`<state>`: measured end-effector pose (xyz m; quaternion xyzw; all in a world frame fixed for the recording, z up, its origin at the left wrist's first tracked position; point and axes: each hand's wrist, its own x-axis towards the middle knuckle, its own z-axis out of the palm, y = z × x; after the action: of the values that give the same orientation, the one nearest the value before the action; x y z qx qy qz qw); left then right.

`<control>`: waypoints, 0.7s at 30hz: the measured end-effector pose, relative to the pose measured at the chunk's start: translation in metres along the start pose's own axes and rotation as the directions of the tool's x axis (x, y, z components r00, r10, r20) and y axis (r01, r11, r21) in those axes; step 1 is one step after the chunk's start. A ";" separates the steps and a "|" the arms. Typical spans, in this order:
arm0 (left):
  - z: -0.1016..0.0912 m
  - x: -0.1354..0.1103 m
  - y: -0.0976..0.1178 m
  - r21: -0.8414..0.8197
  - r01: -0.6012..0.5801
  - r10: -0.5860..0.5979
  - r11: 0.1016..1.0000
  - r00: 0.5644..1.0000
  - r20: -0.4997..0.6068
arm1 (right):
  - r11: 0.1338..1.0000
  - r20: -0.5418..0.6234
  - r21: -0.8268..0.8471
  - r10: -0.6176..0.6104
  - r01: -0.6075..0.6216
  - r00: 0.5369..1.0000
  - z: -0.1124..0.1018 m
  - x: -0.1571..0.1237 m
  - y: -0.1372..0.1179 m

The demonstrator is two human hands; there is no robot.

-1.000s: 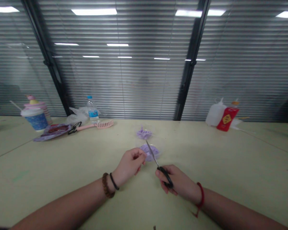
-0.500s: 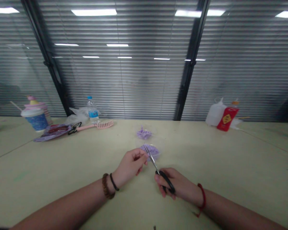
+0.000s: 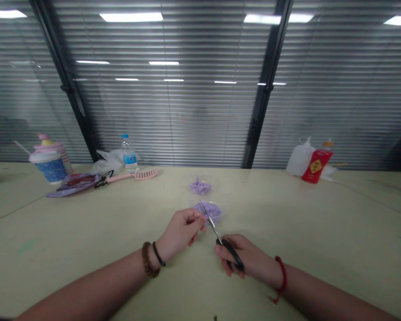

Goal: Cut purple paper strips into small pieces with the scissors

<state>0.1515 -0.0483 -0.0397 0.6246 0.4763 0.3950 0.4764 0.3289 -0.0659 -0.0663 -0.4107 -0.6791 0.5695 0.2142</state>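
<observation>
Hands sit close together low on the desk, well short of its far edge. The left hand is curled into a narrow pinch, and whatever its fingertips hold is too small to make out. The right hand grips a pair of black-handled scissors, its fingers through the loops, with the steel blades slanting up and left until their tips sit just beside the left fingertips. Directly behind the blades lies a heap of lilac scraps in a clear shallow dish, partly overlapped by the blades from this view. A lilac tuft sits farther on, apart from the dish, near the desk's far edge. Along that edge, well apart from the hands, stand a water bottle, a pink comb and a blue cup to the left, and a white plastic jug and a red bottle to the right. Wide stretches of desk separate the hands from both groups.
</observation>
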 end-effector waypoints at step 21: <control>0.003 -0.008 -0.005 0.022 0.035 -0.041 0.999 0.932 0.361 | 0.973 -0.192 0.122 -0.169 0.194 0.967 -0.004 0.006 0.003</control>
<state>0.1512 -0.0561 -0.0453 0.6809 0.3956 0.2603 0.5587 0.3294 -0.0583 -0.0690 -0.3806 -0.6502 0.5541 0.3541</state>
